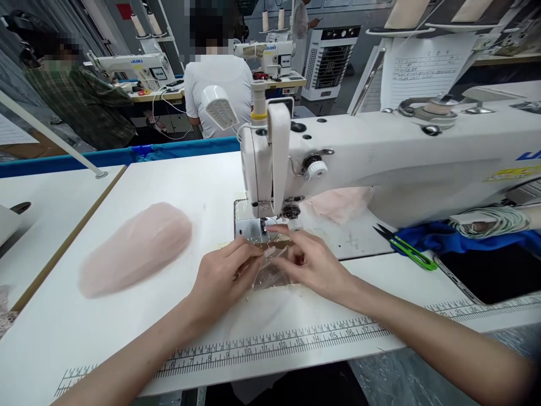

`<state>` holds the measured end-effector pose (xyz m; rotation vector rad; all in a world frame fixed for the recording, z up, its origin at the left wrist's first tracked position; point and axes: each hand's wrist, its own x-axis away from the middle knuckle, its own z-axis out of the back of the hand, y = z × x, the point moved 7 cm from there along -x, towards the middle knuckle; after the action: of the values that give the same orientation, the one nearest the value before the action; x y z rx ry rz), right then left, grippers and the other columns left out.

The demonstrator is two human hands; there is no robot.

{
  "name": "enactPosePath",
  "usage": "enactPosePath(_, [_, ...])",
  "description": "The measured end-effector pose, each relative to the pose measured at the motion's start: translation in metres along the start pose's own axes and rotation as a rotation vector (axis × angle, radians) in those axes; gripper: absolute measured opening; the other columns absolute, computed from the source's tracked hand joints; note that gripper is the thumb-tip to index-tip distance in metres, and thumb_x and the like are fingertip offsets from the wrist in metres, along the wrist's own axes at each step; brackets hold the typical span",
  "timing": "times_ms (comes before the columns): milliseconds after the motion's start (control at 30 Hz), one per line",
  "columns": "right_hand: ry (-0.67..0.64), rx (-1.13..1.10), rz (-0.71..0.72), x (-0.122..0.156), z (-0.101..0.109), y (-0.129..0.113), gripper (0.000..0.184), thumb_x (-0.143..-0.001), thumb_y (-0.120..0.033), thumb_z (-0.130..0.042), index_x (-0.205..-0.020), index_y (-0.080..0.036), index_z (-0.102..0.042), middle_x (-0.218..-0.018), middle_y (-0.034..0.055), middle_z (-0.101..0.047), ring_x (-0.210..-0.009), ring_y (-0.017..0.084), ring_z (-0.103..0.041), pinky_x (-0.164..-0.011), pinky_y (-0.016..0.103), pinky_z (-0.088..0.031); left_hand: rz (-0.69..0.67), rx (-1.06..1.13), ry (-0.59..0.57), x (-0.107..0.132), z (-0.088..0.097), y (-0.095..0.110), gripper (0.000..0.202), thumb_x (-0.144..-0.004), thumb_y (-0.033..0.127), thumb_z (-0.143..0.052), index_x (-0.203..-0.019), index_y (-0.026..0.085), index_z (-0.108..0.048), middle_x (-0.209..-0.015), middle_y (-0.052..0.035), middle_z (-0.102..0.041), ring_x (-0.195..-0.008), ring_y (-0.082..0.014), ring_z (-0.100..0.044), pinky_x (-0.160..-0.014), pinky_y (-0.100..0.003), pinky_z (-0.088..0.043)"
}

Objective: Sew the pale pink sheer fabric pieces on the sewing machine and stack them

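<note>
My left hand (226,270) is closed in a pinch at the edge of a small sheer fabric piece (270,276), just in front of the needle area. My right hand (315,262) is on the other side of it, index finger stretched toward the presser foot (265,225). Its thumb is apart from that finger and touches or nearly touches the sheer fabric; the other fingers curl under, partly hidden. Over both hands stands the white sewing machine (359,146). Pale pink sheer fabric (139,248) lies in a soft heap to the left.
More pink fabric (338,204) lies under the machine arm. To the right are green-handled scissors (412,251), blue cloth (439,237) and a dark-screened phone (490,273). A printed ruler (262,347) runs along the table's front. Two people sit at machines ahead; another person stands farther back.
</note>
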<state>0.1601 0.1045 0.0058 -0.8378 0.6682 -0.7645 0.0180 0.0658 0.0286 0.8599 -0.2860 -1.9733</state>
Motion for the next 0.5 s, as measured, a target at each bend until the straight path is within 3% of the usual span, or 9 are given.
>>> enactPosePath(100, [-0.12, -0.216, -0.163, 0.0, -0.009, 0.009, 0.02, -0.09, -0.029, -0.054, -0.103, -0.018, -0.065, -0.068, -0.0017, -0.065, -0.044, 0.009, -0.056, -0.044, 0.022, -0.046, 0.026, 0.152, -0.026, -0.003, -0.002, 0.003, 0.016, -0.094, 0.023, -0.047, -0.089, 0.019, -0.061, -0.079, -0.0008, -0.061, -0.062, -0.0087, -0.052, -0.054, -0.022, -0.04])
enactPosePath(167, [-0.088, -0.169, -0.156, -0.001, -0.007, 0.008, 0.018, -0.089, -0.03, -0.057, -0.082, -0.017, -0.068, -0.055, -0.0041, -0.057, -0.045, 0.009, -0.054, -0.045, 0.02, -0.043, 0.143, 0.241, -0.09, -0.004, -0.007, -0.001, 0.013, -0.092, 0.03, -0.052, -0.09, 0.02, -0.06, -0.069, 0.002, -0.056, -0.056, -0.0088, -0.047, -0.05, -0.022, -0.038])
enactPosePath(233, [-0.019, -0.038, -0.119, -0.003, -0.002, 0.005, 0.02, -0.086, -0.028, -0.061, -0.071, -0.016, -0.066, -0.055, -0.0037, -0.056, -0.048, 0.008, -0.052, -0.046, 0.02, -0.041, 0.272, 0.296, -0.169, -0.003, -0.014, -0.005, 0.024, -0.083, 0.04, -0.064, -0.093, 0.02, -0.055, -0.06, 0.0066, -0.048, -0.049, -0.0085, -0.04, -0.045, -0.022, -0.032])
enactPosePath(333, [0.01, 0.114, -0.049, -0.003, -0.003, -0.001, 0.026, -0.086, -0.027, -0.062, -0.063, -0.016, -0.062, -0.058, -0.0019, -0.06, -0.052, 0.009, -0.053, -0.05, 0.022, -0.041, 0.394, 0.311, -0.236, 0.0, -0.022, -0.009, 0.037, -0.072, 0.039, -0.074, -0.092, 0.02, -0.05, -0.055, 0.01, -0.041, -0.047, -0.008, -0.036, -0.042, -0.02, -0.027])
enactPosePath(500, [-0.025, 0.155, -0.008, -0.001, -0.005, -0.004, 0.024, -0.088, -0.033, -0.061, -0.071, -0.017, -0.066, -0.062, -0.0006, -0.063, -0.055, 0.01, -0.056, -0.05, 0.022, -0.042, 0.55, 0.557, -0.28, 0.003, -0.03, -0.021, 0.012, -0.082, 0.024, -0.06, -0.085, 0.021, -0.049, -0.05, 0.0103, -0.042, -0.038, -0.006, -0.037, -0.038, -0.019, -0.028])
